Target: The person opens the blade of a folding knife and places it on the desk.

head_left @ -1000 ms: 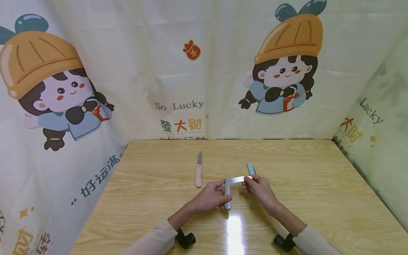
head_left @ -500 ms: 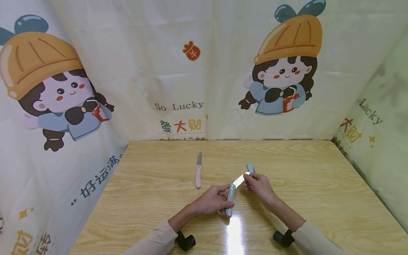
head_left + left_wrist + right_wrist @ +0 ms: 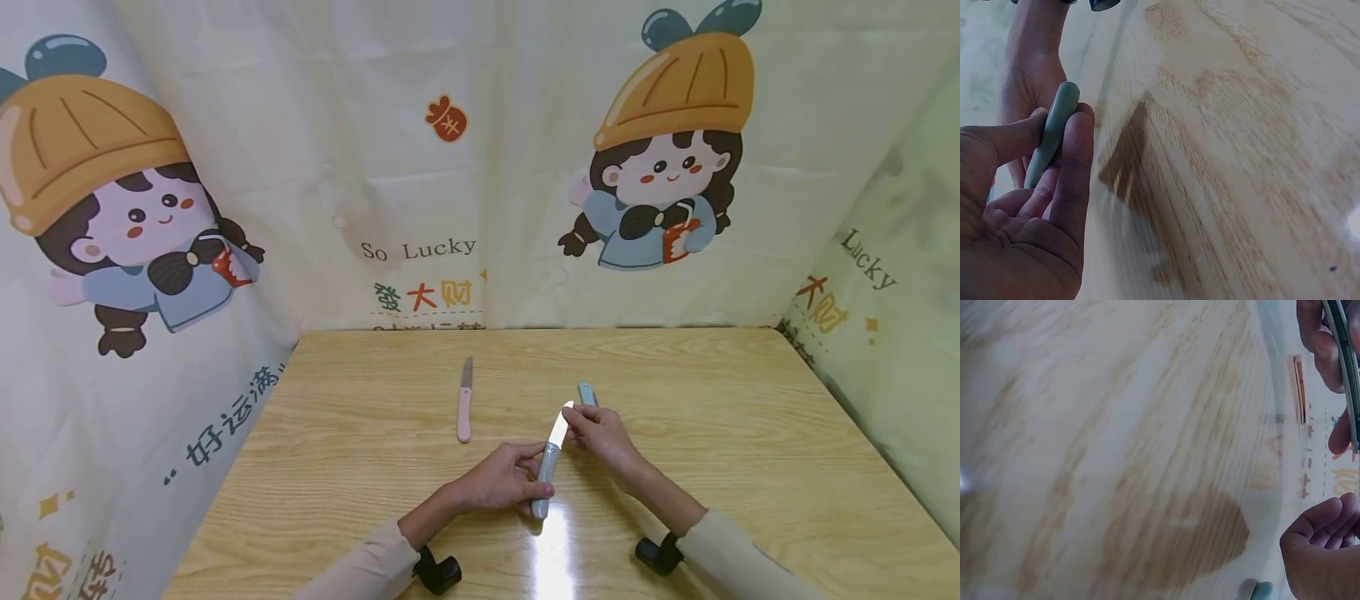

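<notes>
In the head view a folding knife with a grey-green handle points up and away, its bright blade swung out nearly in line with the handle. My left hand grips the handle between thumb and fingers. The thumb and fingertips of my right hand pinch the blade near its tip. From the left wrist, the handle shows end-on between thumb and fingers, the blade hidden. At the right wrist view's edge, my right hand is just below the handle.
A pink-handled knife lies unfolded on the wooden table, left of the hands. Behind my right hand a light-blue handle shows, partly covered. Printed curtains rise at the back and sides.
The blade has turned from sideways, about square to the handle, to nearly straight with it. My right hand has shifted slightly left; my left hand and the handle have come slightly nearer.
</notes>
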